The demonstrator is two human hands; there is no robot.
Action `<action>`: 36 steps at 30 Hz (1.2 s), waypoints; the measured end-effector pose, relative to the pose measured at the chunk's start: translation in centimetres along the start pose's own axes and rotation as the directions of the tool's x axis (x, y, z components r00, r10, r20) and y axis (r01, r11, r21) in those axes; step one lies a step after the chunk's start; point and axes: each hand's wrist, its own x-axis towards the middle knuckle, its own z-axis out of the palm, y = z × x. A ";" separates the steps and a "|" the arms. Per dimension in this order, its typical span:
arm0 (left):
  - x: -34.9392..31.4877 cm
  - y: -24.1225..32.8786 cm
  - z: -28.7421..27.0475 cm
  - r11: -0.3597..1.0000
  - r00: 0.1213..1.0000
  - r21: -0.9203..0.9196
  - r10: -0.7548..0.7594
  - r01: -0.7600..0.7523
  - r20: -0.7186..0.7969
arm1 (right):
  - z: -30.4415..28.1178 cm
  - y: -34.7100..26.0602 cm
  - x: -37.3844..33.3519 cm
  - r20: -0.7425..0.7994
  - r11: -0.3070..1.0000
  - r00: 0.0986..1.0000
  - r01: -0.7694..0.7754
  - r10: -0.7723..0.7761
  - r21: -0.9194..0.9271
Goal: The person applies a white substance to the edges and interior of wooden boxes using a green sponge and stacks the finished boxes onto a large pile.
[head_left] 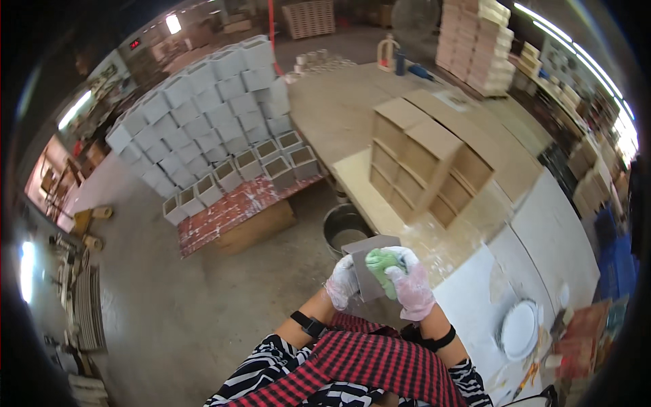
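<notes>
A small grey box [367, 283] is held up in front of me at waist height. On its left side my left hand [342, 281], in a white and pink glove stained with paint, is closed around its edge. My right hand [411, 285], gloved the same way, grips a crumpled light-green sponge or cloth [382, 264]; I cannot tell which. The green piece rests against the box's face. Most of the box's right side is hidden behind the green piece and my right hand.
Below the box stands a dark bucket [327, 227]. A red, white-streaked board [203, 220] at left carries a row of open boxes [227, 175], with a tall stack of pale boxes [186, 112] behind. On the right-hand table [325, 102] stand brown compartment shelves [413, 156] and a white-lidded tub [520, 329].
</notes>
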 end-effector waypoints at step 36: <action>14.8 46.9 -45.8 0.855 0.443 0.359 0.175 0.374 -0.879 | 18.0 17.1 19.7 -0.258 0.774 0.732 -0.618 0.631 0.139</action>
